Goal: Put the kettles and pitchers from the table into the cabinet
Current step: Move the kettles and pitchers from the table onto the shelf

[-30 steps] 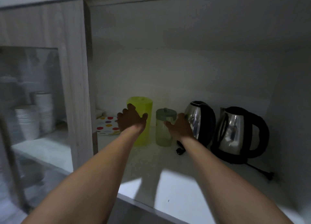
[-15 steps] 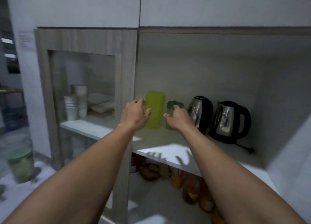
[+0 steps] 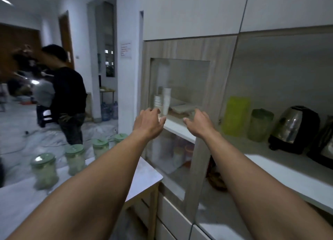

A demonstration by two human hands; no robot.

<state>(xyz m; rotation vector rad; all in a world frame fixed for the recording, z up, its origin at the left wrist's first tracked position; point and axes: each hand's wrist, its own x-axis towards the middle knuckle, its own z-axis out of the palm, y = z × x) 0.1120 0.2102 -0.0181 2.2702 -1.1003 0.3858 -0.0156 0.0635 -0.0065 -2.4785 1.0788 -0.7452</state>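
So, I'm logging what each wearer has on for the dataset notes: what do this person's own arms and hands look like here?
Both forearms are bare right up to the frame edge, with no sleeves showing. The left hand and right hand wear no gloves, and no rings, watch or wristband can be seen. No markings are visible.

glossy metal kettle [image 3: 292,129] (black plastic trim), translucent yellow plastic pitcher [image 3: 236,116], matt wood-grain cabinet frame [image 3: 214,88], smooth white shelf [image 3: 281,165].

left hand [image 3: 148,122] bare, no glove | right hand [image 3: 199,123] bare | forearms uncovered, no sleeves, no jewellery visible
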